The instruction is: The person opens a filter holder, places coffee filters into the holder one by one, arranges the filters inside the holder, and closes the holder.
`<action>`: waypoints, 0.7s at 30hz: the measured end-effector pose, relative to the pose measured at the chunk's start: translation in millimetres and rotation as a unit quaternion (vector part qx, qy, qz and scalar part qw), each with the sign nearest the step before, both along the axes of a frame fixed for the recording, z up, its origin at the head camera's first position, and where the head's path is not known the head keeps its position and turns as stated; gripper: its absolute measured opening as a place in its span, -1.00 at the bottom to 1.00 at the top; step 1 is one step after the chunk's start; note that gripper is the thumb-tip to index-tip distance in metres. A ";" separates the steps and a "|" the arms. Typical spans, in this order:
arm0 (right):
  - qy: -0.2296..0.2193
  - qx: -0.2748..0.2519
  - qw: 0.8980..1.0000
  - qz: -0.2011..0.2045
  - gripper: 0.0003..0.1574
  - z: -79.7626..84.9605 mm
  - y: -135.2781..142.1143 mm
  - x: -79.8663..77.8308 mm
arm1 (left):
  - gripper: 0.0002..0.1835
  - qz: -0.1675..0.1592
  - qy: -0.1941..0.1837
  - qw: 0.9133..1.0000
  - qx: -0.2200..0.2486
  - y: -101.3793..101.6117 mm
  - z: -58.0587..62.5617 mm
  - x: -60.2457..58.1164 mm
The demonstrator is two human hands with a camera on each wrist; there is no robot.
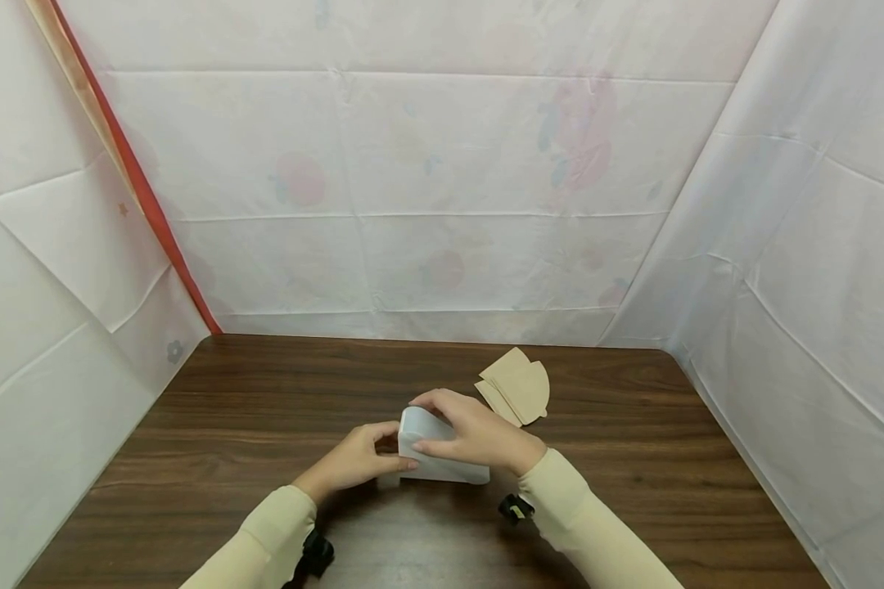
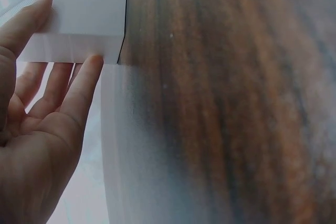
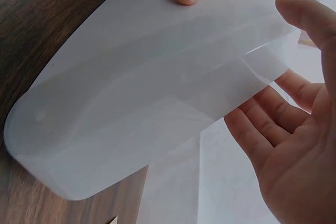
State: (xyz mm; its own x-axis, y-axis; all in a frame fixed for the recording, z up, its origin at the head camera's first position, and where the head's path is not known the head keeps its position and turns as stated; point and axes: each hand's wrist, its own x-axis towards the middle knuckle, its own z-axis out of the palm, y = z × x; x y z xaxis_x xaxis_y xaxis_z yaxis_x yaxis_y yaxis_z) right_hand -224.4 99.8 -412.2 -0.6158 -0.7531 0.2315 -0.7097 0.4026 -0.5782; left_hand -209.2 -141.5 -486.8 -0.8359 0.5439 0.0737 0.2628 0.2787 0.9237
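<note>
A white, partly translucent plastic box (image 1: 442, 462) with a rounded end stands on the dark wooden table, held between two hands. My left hand (image 1: 358, 460) grips its left end, thumb on the near face and fingers against the narrow end. From above and behind, my right hand (image 1: 479, 433) holds the upper part, its thumb on one side and fingers on the other. In the right wrist view the box (image 3: 142, 87) shows a smooth, curved, shiny lid-like side. The left wrist view shows a flat face and square corner of the box (image 2: 89, 11).
Several tan paper coffee filters (image 1: 523, 384) lie fanned on the table (image 1: 302, 384) behind my right hand. Pale patterned cloth (image 1: 412, 164) hangs along the back and both sides. A red strip (image 1: 147, 196) runs down the left corner.
</note>
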 end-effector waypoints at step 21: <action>0.038 0.001 0.999 -0.002 -0.53 2.5 -15.4 -0.7 | -0.57 -0.010 -0.005 1.000 -0.011 -2.1 -1.8 -1.5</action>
